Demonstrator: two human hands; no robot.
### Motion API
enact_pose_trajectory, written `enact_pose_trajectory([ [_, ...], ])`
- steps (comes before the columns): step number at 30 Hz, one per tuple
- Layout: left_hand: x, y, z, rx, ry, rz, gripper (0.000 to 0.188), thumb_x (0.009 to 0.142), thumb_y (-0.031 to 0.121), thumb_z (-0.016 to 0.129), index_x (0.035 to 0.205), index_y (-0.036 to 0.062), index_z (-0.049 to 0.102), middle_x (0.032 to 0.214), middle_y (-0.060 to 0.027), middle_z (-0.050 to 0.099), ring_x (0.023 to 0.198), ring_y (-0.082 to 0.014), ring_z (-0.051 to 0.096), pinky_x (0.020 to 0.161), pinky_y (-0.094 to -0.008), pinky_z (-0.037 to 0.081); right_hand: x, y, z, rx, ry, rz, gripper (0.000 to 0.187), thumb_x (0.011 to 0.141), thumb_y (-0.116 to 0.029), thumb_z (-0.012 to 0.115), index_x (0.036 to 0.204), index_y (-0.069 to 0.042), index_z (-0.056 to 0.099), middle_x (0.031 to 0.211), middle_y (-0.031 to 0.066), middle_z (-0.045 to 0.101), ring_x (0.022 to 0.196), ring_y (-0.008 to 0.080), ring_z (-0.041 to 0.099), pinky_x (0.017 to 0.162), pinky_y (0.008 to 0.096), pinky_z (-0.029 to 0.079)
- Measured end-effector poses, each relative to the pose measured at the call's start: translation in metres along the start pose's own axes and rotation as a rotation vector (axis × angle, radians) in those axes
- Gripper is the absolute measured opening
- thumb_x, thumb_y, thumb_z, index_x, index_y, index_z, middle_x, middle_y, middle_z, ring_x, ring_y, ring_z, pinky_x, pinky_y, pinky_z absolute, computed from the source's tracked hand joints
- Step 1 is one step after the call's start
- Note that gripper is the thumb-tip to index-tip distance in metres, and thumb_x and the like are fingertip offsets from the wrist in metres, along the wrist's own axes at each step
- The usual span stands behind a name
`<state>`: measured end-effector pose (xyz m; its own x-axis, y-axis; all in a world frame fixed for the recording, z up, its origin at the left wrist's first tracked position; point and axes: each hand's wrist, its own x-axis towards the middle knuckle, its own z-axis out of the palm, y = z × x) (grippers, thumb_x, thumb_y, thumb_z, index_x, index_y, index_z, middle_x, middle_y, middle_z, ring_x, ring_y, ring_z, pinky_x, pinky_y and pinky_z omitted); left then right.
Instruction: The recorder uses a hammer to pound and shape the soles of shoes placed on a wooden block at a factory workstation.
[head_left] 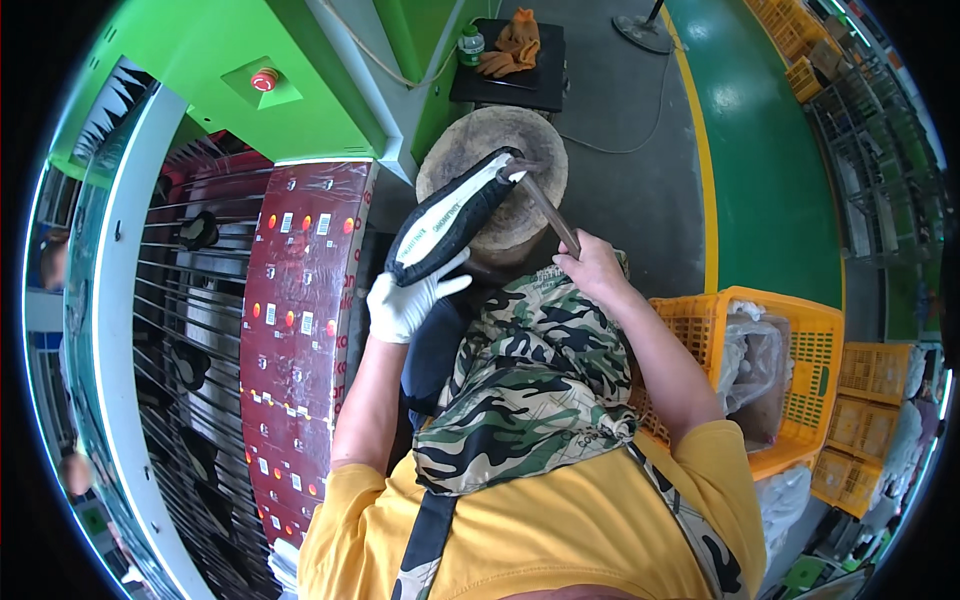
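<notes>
My left hand (405, 300), in a white glove, grips the near end of a black and white shoe sole piece (450, 215) that lies slanted across a round wooden stump (525, 215). Bare, my right hand (592, 265) is closed on the wooden handle of a hammer (545, 205). The hammer head touches the far tip of the piece on the stump top. A camouflage cloth (530, 385) covers my lap below both hands.
A green machine (260, 90) with a red button stands at the left, with a dark red patterned panel (300, 320) and racks beside it. Yellow plastic crates (790, 380) sit at my right. A black stand (515, 60) with orange gloves and a bottle is behind the stump.
</notes>
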<state>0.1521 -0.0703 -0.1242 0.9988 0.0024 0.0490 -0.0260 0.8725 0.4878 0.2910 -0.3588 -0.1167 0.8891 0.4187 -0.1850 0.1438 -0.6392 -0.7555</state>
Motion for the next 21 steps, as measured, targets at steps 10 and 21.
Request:
enact_pose_trajectory([
  [10, 0.004, 0.013, 0.023, 0.209, 0.384, -0.275, 0.047, 0.086, 0.006, 0.07, 0.13, -0.0075, 0.057, 0.114, -0.0182, 0.071, 0.086, -0.0363, 0.076, 0.05, -0.0269, 0.051, 0.024, -0.081, -0.088, 0.316, 0.25, -0.223, 0.02, 0.089, -0.018, 0.079, 0.095, -0.007, 0.064, 0.07, -0.0025, 0.058, 0.056, 0.0092, 0.054, 0.053, 0.0268, 0.044],
  [21, -0.018, -0.02, 0.065, 0.297, 0.557, -0.245, 0.034, 0.09, 0.003, 0.062, 0.123, 0.0022, 0.061, 0.102, -0.0084, 0.07, 0.075, -0.0219, 0.073, 0.047, -0.0255, 0.039, 0.048, -0.032, -0.044, -0.077, 0.15, -0.25, 0.019, 0.089, -0.017, 0.077, 0.091, -0.003, 0.064, 0.077, 0.0087, 0.067, 0.07, 0.0156, 0.065, 0.068, 0.034, 0.053],
])
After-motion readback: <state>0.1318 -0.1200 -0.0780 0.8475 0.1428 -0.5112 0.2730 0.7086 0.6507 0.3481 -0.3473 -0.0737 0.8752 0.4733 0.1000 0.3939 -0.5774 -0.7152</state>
